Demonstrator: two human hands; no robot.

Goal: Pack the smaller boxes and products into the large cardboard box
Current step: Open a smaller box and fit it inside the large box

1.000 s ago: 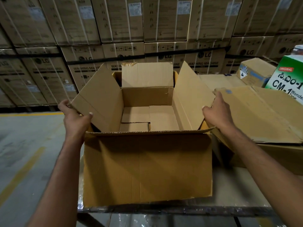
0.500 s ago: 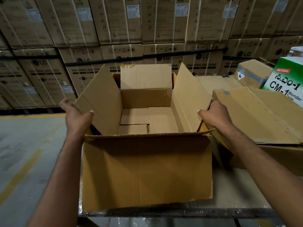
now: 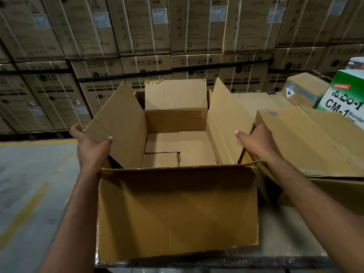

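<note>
The large cardboard box [image 3: 177,211] stands open in front of me on a plastic-wrapped surface, its inside holding nothing but its folded bottom flaps. My left hand [image 3: 91,148] grips the near end of the left flap [image 3: 122,125], thumb on the inner face. My right hand [image 3: 256,143] holds the near end of the right flap [image 3: 226,119], thumb inside and fingers hidden behind it. Both side flaps stand up and lean outward. The far flap [image 3: 175,94] stands upright. A flat brown box [image 3: 315,140] lies right of the big box, touching my right hand's side.
A green and white CM-1 tape carton [image 3: 346,99] and a small brown box with a diamond label [image 3: 303,89] sit at the far right. Stacked washing machine cartons [image 3: 177,36] form a wall behind. Grey floor with yellow lines [image 3: 29,194] lies to the left.
My right hand slid down along the right flap toward its near end. My left hand kept its hold on the left flap. The box shifted very little.
</note>
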